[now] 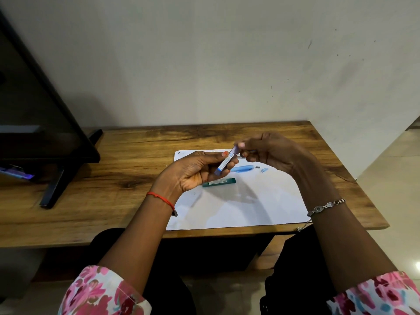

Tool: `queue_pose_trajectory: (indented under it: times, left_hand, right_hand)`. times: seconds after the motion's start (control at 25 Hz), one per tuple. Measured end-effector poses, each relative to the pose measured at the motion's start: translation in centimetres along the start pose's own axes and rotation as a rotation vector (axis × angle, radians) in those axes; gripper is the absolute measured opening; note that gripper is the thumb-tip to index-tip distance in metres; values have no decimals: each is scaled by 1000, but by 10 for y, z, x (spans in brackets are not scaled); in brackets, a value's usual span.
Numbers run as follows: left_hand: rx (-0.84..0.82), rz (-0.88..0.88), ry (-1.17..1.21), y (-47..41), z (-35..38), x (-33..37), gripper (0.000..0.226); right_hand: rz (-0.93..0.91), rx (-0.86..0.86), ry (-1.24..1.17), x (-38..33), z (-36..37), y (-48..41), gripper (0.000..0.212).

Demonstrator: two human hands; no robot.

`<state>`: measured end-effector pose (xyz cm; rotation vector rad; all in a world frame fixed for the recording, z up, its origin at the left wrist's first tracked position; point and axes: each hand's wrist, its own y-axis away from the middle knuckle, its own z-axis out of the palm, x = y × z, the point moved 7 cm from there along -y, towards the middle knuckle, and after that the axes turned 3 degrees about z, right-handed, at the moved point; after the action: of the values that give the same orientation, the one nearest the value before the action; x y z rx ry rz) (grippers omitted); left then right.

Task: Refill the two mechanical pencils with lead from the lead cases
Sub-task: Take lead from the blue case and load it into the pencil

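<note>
Tilting the blue lead case [224,163] toward one o'clock in our left hand [195,173], our right hand [268,151] pinches its top end, likely to open it; the green case [219,182] waits on the bench [113,178].

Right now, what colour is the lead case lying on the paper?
Dark green lead case, clearest in the head view.

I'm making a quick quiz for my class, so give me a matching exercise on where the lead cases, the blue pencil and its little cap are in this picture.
Things:
1. Blue lead case
2. Green lead case
3. Blue mechanical pencil
4. Small blue cap

Places:
A. Lying on the white paper, nearest the person
B. On the paper, right of the pencil's end
C. Held up in the left hand
D. Lying on the paper, partly behind the left fingers

Pairs: 1-C, 2-A, 3-D, 4-B
</note>
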<state>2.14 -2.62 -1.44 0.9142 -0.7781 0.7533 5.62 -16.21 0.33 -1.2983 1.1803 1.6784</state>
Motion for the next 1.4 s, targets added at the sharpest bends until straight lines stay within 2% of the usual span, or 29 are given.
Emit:
queue_pose_trajectory:
  times: [0.28, 0.6, 0.76, 0.96, 1.12, 1.4]
  left_hand:
    - [77, -51, -11, 3, -6, 5, 13]
    - [106, -78, -46, 2, -13, 5, 30]
    - [110, -74, -30, 3, -12, 5, 20]
    - [99, -73, -41, 3, -11, 6, 16]
    - [59, -74, -132, 1, -11, 3, 12]
    - [-8, -46, -239, -2, -10, 2, 15]
  right_hand:
    - [168, -40, 48, 19, -2, -2, 14]
    - [304, -37, -62, 29, 1, -1, 17]
    - [344, -50, -71, 32, 4, 0, 15]
    - [359, -49, -79, 34, 4, 0, 17]
    - [308, -10, -98, 30, 1, 0, 30]
    - [269, 19, -56, 25, -3, 1, 11]
